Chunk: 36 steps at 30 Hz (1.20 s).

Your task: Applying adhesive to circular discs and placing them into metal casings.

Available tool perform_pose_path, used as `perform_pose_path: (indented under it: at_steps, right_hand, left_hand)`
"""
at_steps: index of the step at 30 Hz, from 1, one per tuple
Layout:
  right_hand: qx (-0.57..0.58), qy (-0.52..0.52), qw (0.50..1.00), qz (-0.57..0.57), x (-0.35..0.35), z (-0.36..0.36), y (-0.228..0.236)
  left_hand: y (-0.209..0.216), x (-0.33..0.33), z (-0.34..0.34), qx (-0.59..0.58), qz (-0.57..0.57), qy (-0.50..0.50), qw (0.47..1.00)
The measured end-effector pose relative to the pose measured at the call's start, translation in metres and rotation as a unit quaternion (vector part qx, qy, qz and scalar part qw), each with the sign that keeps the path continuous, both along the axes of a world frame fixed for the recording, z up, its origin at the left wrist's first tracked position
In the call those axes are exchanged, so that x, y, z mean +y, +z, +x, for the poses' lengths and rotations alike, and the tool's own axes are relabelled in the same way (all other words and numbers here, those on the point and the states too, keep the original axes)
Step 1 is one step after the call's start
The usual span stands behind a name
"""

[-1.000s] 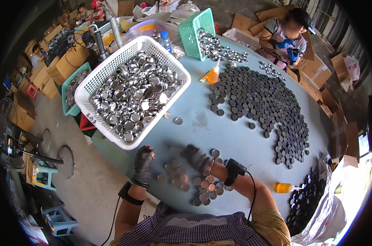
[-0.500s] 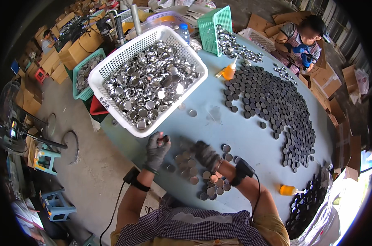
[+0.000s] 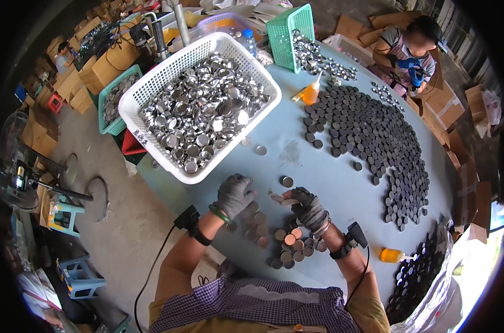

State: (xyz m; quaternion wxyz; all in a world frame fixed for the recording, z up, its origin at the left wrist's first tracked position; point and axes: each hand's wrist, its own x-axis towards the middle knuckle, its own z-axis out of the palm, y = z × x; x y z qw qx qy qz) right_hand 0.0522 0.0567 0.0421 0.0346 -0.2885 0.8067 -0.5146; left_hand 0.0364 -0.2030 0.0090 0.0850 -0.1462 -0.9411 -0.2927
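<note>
My left hand (image 3: 236, 194), in a grey glove, is over the table just below the white basket's near corner. Its fingers are curled; what they hold, if anything, is hidden. My right hand (image 3: 308, 208), also gloved, pinches a small pale rag-like piece (image 3: 281, 198) that points toward the left hand. A single round metal cap (image 3: 287, 181) lies just beyond it. Loose round caps (image 3: 286, 256), some copper-toned, lie between my forearms on the blue-grey table (image 3: 329, 172). The white basket (image 3: 235, 143) is heaped with shiny caps (image 3: 199, 114).
Dark discs (image 3: 368, 125) cover the right of the table. One orange squeeze bottle (image 3: 311, 91) stands behind them; another (image 3: 392, 255) lies near the right edge. A green basket (image 3: 288, 41) is tipped on its side, spilling shiny caps. Another person (image 3: 407, 55) is across the table.
My left hand has moved right and turned inward. My right hand has shifted right and now shows the pale piece. A cap now lies apart beyond it.
</note>
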Motion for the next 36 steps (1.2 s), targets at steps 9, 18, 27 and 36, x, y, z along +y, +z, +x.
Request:
perform_pose_path:
  at_steps: [9, 18, 27, 36]
  right_hand:
    - [-0.017, -0.056, 0.998, -0.022, -0.015, -0.003, -0.002]
    - [-0.317, 0.001, 0.924, -0.213, 0.024, 0.037, -0.005]
    - [-0.091, 0.073, 0.992, -0.041, 0.034, 0.066, 0.035]
    - [-0.134, -0.343, 0.919, -0.142, 0.116, 0.055, -0.006]
  left_hand:
    - [0.005, 0.003, 0.058, -0.054, -0.072, -0.013, 0.996]
    - [0.018, -0.006, 0.052, -0.306, 0.717, 0.008, 0.626]
    - [-0.024, 0.035, -0.014, -0.141, 0.521, 0.077, 0.838]
    - [0.014, 0.109, -0.054, 0.098, -0.091, -0.143, 0.981]
